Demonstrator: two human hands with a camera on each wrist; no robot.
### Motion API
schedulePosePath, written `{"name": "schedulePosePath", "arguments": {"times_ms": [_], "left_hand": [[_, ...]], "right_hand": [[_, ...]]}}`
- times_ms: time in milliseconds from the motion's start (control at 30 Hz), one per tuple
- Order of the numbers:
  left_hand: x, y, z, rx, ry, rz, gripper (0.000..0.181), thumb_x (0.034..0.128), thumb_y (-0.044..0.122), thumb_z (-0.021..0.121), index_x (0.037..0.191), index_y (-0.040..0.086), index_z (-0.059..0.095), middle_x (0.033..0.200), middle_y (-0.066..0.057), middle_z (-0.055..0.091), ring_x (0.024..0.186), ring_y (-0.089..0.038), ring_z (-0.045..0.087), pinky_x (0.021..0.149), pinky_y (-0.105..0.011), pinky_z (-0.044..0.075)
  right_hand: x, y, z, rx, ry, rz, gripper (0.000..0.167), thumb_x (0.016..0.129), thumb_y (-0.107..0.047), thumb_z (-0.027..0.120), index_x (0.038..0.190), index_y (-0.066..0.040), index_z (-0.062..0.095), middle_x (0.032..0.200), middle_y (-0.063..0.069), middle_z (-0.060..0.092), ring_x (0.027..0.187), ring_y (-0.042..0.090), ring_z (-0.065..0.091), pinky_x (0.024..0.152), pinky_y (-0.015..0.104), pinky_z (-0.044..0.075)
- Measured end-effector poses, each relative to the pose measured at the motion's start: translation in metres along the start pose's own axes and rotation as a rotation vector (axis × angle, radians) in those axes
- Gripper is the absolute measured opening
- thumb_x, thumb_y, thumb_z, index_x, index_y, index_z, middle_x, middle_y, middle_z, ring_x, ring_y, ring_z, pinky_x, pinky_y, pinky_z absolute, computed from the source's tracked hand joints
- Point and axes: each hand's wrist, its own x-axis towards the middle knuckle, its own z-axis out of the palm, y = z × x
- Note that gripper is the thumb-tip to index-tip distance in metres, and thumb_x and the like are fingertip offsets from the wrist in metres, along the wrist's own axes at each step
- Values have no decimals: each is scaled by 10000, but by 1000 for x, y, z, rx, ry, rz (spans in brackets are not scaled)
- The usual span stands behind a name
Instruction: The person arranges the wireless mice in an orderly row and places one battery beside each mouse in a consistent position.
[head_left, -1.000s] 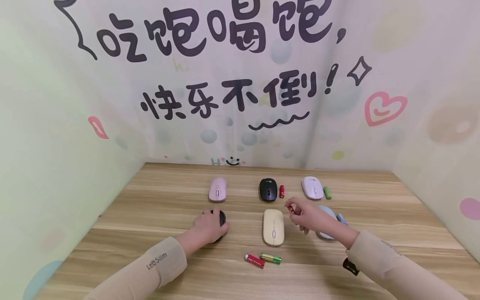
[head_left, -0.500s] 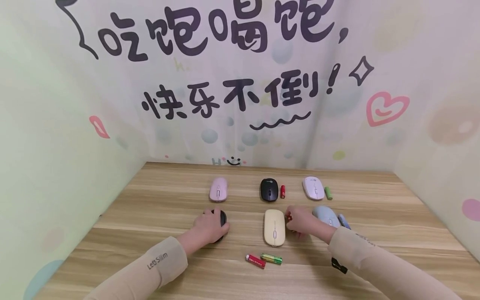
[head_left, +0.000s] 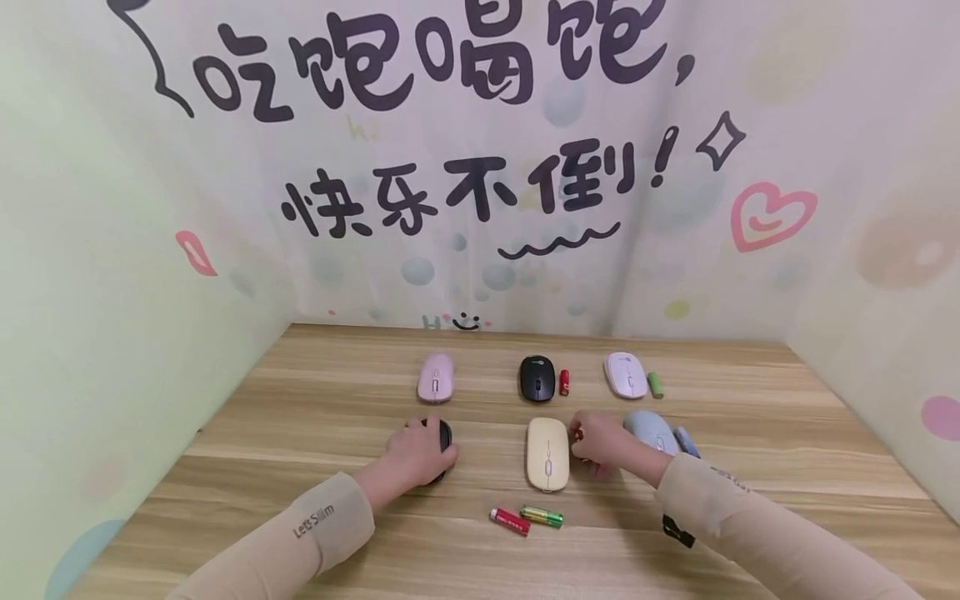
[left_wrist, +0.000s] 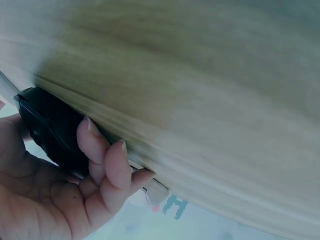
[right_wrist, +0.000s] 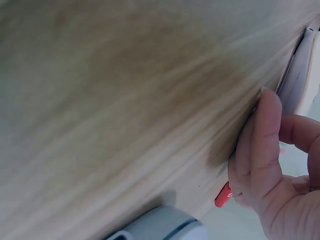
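Observation:
My left hand [head_left: 420, 454] grips a black computer mouse [left_wrist: 55, 125] on the table, fingers along one side and thumb on the other. It covers most of that mouse in the head view. My right hand [head_left: 603, 442] is low at the table, just right of a cream mouse [head_left: 548, 455]. Its curled fingers hold a small red battery [head_left: 578, 434], of which only a bit shows between them. In the right wrist view the fingers hide that battery. A blue mouse [head_left: 649, 432] and a blue battery [head_left: 686, 442] lie right of this hand.
Behind stand a pink mouse [head_left: 436, 378], another black mouse [head_left: 537, 378] with a red battery [head_left: 565, 382], and a white mouse [head_left: 626, 375] with a green battery [head_left: 656, 384]. In front lie a red battery [head_left: 510, 522] and a green-gold battery [head_left: 542, 517]. A printed curtain [head_left: 465, 275] hangs behind.
My right hand has come down to the table beside the cream mouse with the red battery, uncovering more of the blue mouse. My left hand has stayed on the black mouse.

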Motion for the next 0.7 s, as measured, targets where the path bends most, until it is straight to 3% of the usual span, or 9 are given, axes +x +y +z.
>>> {"name": "schedulePosePath", "arguments": {"times_ms": [167, 333, 433, 533, 700], "left_hand": [[1, -1, 0, 0, 3, -2, 563, 866, 405, 514, 1229, -17, 439, 1053, -277, 518, 823, -354, 573, 691, -457, 475], [1, -1, 2, -22, 9, 2, 556, 855, 391, 524, 1220, -20, 440, 1044, -278, 514, 805, -349, 571, 678, -455, 476], [1, -1, 1, -24, 13, 2, 560, 852, 385, 522, 1226, -23, 436, 1043, -282, 512, 792, -347, 570, 662, -453, 478], [1, -1, 1, -20, 9, 1, 566, 856, 388, 515, 1235, -23, 431, 1050, -283, 512, 797, -345, 571, 662, -452, 479], [1, -1, 2, -15, 1, -5, 567, 857, 390, 513, 1240, -19, 431, 1058, -279, 510, 796, -343, 568, 659, -453, 478]], "right_hand": [[-3, -2, -8, -57, -41, -41, 393, 815, -50, 545, 1186, 62, 476, 716, 154, 582, 439, 162, 578, 427, 262, 481], [-25, -19, -31, -15, -27, -44, 451, 884, -88, 513, 1310, 10, 400, 681, 150, 588, 453, 192, 560, 437, 283, 480], [-40, -29, -41, -58, 22, -168, 374, 882, -77, 527, 1245, -3, 477, 665, 94, 571, 469, 146, 514, 434, 254, 439], [-52, -34, -36, -176, 47, -370, 313, 843, -52, 567, 1153, -7, 557, 646, 15, 560, 504, 87, 476, 460, 223, 412], [-69, -35, -5, -429, -42, -651, 272, 834, -113, 623, 1104, -80, 600, 755, 4, 618, 602, 38, 515, 536, 196, 432]]}}
